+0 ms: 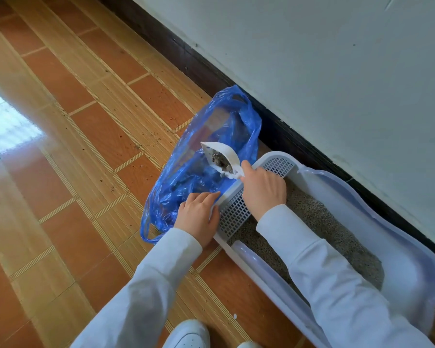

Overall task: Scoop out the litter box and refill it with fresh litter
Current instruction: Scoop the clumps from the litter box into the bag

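- You are gripping the white scoop [220, 156] by its handle with your right hand [263, 188]; the fingers are curled under, hidden by the back of the hand, and the bowl is sticking out beyond your knuckles, over the bag.
- The scoop is carrying a grey-brown clump of soiled litter [221, 161], tilting away from you, so by my reading you are about to tip it out.
- The blue plastic bag [206, 156] is lying on the floor just past your fingertips, its mouth spreading wide under the scoop so the clump can be dropping inside rather than on the tiles.
- Your left hand [199, 212] is resting at the near edge of the bag, right beside the litter box's corner. Its fingers [207, 195] are reaching forward onto the plastic, seemingly holding the mouth open and steady; whether they are pinching it or only pressing it, I cannot tell.
- The litter box [349, 194] is sitting under your right forearm, against the wall. Its gridded step [236, 209] is lying between your two hands, keeping the carry from box to bag short.
- Grey litter [319, 222] is filling the tray behind your right wrist, so scooping looks unfinished and refilling is not yet starting.
- Stray crumbs [136, 146] are dotting the floor to the left of your fingers, a sign that spills are likely if the scoop is tipping early.
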The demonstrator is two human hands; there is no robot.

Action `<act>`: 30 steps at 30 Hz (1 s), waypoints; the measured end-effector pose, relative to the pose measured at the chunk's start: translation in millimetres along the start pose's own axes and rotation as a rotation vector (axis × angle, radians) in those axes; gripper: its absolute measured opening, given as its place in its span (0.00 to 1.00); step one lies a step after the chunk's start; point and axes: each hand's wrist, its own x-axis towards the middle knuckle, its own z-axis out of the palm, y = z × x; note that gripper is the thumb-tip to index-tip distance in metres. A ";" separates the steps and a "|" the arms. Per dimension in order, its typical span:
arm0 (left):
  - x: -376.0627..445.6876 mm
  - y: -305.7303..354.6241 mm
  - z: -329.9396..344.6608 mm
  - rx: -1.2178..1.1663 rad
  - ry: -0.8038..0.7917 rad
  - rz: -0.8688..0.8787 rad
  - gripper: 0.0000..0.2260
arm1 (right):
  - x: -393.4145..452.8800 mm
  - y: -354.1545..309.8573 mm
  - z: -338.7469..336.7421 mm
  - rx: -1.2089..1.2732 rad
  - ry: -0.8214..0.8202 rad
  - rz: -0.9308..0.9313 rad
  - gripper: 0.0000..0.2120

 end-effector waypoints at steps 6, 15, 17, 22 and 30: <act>1.4 6.1 0.8 -0.018 0.038 0.038 0.18 | -2.0 -1.2 -4.2 -0.104 0.080 0.004 0.11; -0.9 11.9 -2.6 -0.044 0.066 0.053 0.18 | -6.3 6.9 -21.4 0.106 0.106 0.092 0.09; -1.3 11.9 -3.4 -0.039 0.059 0.049 0.18 | -10.3 14.1 -26.6 0.258 0.048 0.172 0.06; -4.0 14.0 -4.9 -0.003 0.070 0.108 0.18 | -31.0 44.6 -27.2 0.783 -0.168 0.449 0.12; -1.4 27.4 1.6 0.033 0.161 0.250 0.16 | -122.1 103.6 -34.5 1.015 -0.291 0.675 0.11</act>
